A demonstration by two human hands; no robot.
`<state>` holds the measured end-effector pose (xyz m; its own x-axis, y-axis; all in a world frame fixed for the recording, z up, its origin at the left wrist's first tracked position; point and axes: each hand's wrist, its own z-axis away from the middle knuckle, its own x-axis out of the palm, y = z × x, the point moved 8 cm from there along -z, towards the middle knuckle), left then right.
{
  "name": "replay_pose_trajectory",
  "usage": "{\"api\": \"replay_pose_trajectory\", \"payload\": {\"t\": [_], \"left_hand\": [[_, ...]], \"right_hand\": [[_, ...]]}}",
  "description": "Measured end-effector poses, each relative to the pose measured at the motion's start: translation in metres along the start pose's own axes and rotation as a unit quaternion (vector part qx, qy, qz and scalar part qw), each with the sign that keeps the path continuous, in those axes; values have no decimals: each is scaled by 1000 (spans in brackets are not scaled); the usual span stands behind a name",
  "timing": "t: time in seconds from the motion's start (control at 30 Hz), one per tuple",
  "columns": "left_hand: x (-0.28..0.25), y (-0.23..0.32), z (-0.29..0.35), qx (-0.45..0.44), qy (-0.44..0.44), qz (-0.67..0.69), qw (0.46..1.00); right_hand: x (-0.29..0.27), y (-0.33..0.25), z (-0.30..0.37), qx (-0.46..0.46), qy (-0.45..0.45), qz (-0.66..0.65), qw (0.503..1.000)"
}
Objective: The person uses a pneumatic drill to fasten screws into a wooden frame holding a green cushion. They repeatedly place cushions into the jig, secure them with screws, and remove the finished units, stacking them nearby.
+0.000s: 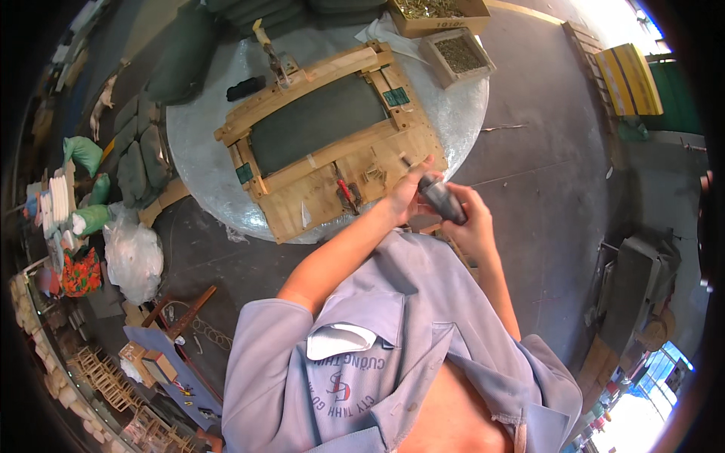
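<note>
Head view, both hands [408, 192] [476, 225], fingers [470, 196] curled round grey tool [443, 200]

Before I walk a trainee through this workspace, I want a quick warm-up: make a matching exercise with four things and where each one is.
1. Dark grey handheld tool
2. Red-handled tool
3. Dark green panel
4. Small open box

A. Bordered by wooden bars
B. On the round table, far right
C. In the right hand, left hand near its tip
D. Lying on the wooden board

Pairs: 1-C; 2-D; 3-A; 4-B
</note>
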<state>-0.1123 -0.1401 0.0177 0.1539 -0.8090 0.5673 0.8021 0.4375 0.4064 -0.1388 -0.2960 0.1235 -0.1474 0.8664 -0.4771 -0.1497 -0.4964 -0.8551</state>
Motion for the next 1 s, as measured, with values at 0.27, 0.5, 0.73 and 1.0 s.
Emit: {"api": "replay_pose_trajectory", "payload": {"t": [0.27,0.5,0.73,1.0], "left_hand": [[-37,0,9,77,60,205,974],[-30,25,62,86,-32,285,954],[-104,22,97,67,49,13,996],[-340,-25,174,74,257,-325,907]], "right_hand": [[52,-38,58,-109,13,111,988],[122,21,20,97,-58,-436,893],[167,-22,10,46,23,-489,871],[201,-36,15,7,27,-301,953]]}}
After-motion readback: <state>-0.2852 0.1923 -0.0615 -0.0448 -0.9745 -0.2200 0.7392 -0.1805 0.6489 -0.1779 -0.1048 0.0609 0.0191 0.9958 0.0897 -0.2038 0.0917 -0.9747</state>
